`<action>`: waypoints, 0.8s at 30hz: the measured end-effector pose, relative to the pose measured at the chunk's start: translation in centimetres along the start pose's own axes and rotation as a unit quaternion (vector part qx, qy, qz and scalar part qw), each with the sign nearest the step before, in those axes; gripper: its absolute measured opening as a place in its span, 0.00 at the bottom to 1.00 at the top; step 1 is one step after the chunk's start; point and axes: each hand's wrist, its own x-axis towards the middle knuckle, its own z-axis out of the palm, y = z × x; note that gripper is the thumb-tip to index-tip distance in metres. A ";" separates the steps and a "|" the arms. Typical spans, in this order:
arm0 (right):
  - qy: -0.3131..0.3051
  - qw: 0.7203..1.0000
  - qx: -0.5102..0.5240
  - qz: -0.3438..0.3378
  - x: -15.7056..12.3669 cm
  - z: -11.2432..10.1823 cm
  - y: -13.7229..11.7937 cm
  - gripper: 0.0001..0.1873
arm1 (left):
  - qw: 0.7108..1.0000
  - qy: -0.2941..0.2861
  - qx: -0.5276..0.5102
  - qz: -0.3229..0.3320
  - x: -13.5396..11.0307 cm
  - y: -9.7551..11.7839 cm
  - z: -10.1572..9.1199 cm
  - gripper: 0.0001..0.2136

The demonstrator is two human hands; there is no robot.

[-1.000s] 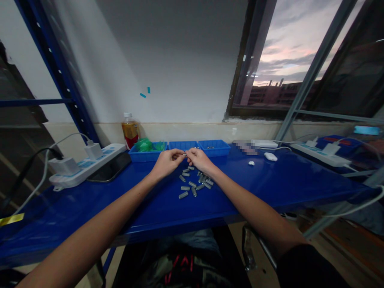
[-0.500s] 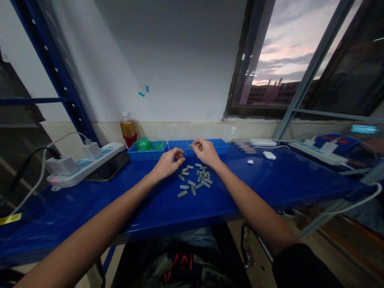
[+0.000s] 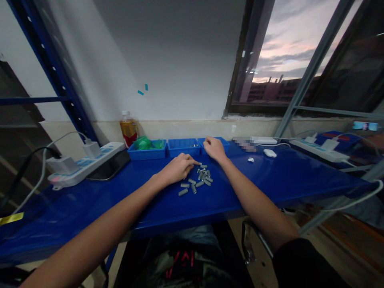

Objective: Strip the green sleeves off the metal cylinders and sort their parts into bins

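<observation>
Work has split: half-open left hand [image 3: 180,168] by silvery metal cylinders [image 3: 200,176], curled right hand [image 3: 215,148] at far-right blue plastic bin [image 3: 226,145]; grips unclear.

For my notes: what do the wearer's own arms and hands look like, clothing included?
The left hand and right hand are gloveless, with no watch or bracelet visible. Both forearms are bare; a plain black sleeve covers the upper right arm.

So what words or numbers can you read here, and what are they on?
None can be read for sure.
Bottle label: too blurred.
Yellow strip: no readable words.
Red marks on the clothes: too unclear to read.
Lit screen: too small.
</observation>
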 end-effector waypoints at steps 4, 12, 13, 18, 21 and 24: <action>-0.032 0.998 0.027 -0.040 -0.4 1.0 -0.7 0.08 | 0.998 -0.049 0.042 -0.001 0.9 0.2 0.2 0.10; -0.132 0.988 0.034 -0.079 -1.4 1.8 -1.9 0.06 | 0.994 -0.042 0.097 -0.032 0.7 1.0 -0.1 0.09; -0.144 0.986 0.030 -0.078 -1.5 1.9 -2.0 0.06 | 0.993 -0.042 0.101 -0.035 0.7 1.1 0.0 0.09; -0.163 0.983 0.021 -0.085 -1.7 1.7 -2.3 0.08 | 0.991 -0.053 0.118 -0.033 0.9 1.5 0.2 0.09; -0.168 0.981 0.021 -0.093 -1.7 1.5 -2.4 0.09 | 0.991 -0.061 0.115 -0.015 1.3 1.4 0.1 0.09; -0.177 0.980 0.023 -0.092 -1.8 1.4 -2.4 0.09 | 0.991 -0.077 0.112 0.010 1.6 1.1 -0.1 0.09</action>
